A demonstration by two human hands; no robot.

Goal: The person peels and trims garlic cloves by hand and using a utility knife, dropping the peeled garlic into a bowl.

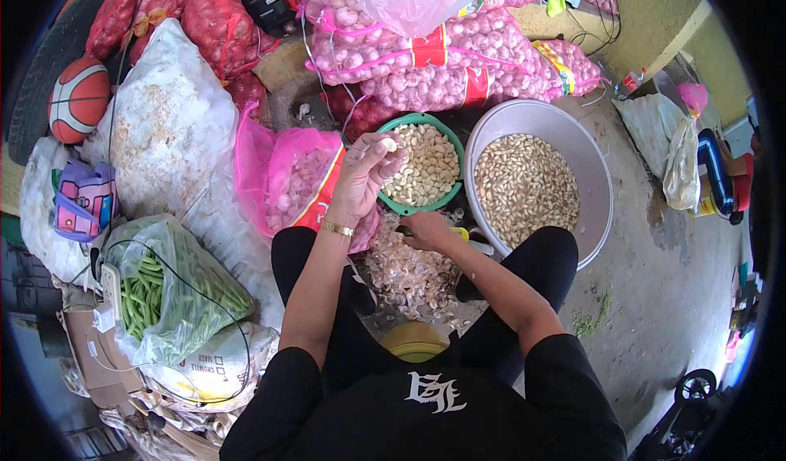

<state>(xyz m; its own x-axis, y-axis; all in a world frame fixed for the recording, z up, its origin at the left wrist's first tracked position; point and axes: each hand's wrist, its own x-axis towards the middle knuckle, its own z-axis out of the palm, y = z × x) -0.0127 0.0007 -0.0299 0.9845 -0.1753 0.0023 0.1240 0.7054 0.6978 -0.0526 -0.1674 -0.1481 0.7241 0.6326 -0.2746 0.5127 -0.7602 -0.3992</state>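
Between the thumb and fingers of my left hand [368,170] is a pale garlic clove [390,144], raised beside the green basin. My right hand [427,232] is closed, low over a heap of papery garlic skins [409,268]; a small dark thing shows at its fingertips, too small to name. The green basin [407,209] holds many peeled cloves [426,162]. To its right stands a wide grey tub [591,166] with unpeeled cloves [524,187] in it. Something yellow shows partly behind my right wrist.
Pink mesh sacks of garlic [442,76] are stacked at the back, and an opened one [299,174] leans at left. A bag of green pods [176,289], a white sack [172,109] and a basketball [79,101] are farther left. A yellow stool [415,340] sits between my legs.
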